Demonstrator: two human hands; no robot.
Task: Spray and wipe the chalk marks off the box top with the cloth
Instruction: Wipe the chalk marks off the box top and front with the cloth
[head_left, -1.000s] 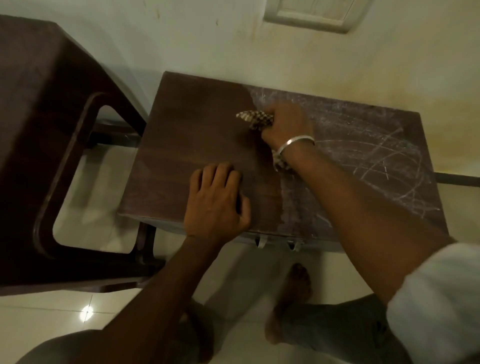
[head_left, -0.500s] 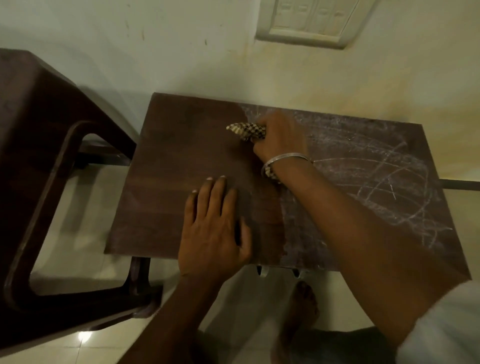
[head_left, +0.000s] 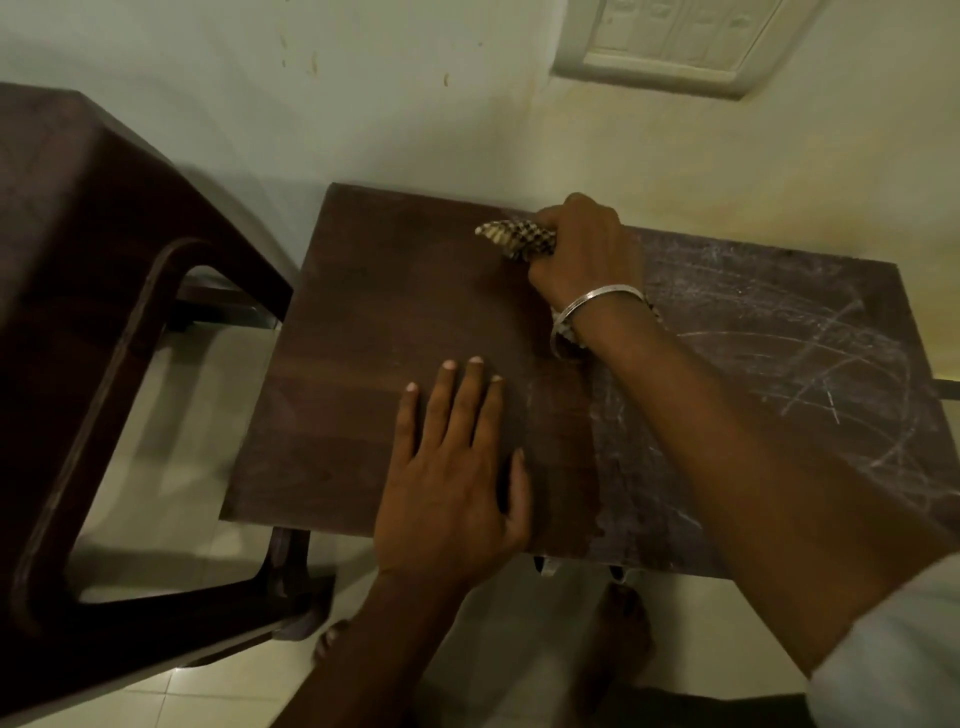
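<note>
A dark brown box top (head_left: 395, 332) fills the middle of the head view. Its left half looks wiped and dark, while white chalk marks (head_left: 810, 374) cover the right half. My right hand (head_left: 587, 254), with a silver bangle at the wrist, grips a bunched checkered cloth (head_left: 511, 240) against the far edge of the top. Part of the cloth sticks out to the left of the fist. My left hand (head_left: 457, 478) lies flat with fingers straight, pressing on the near part of the top. No spray bottle is in view.
A dark brown plastic stool (head_left: 93, 322) stands close to the box's left side. A pale wall (head_left: 415, 104) with a switch plate (head_left: 680, 41) runs right behind the box. Light floor tiles and my bare feet (head_left: 623, 629) show below the near edge.
My right hand has pushed the cloth farther back toward the wall edge. My left hand stays flat on the top. The view has tilted, so the box sits lower in frame.
</note>
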